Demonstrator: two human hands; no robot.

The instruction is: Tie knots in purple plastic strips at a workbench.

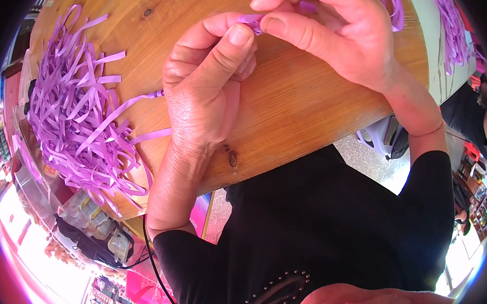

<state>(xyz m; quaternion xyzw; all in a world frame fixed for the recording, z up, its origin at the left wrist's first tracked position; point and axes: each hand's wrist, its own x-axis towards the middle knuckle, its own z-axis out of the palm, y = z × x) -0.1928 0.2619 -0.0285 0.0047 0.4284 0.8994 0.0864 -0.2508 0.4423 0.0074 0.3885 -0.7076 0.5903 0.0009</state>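
Purple ribbon [251, 21] worked at 12 o'clock, above the table [307, 116].
Left hand [203, 80]: fingers closed on the ribbon. Right hand [350, 38]: fingers at its 3 o'clock side; grip cannot be told. Ribbon pile [71, 116] lies at 9 o'clock. Step in hand: apparently fine fingertip shaping. Next move likely calls for a steady left pinch.

Black top [317, 225], elbow-length sleeves [430, 190], small pale studs [269, 283] tracing oblong on front; fingers [223, 59] bare.
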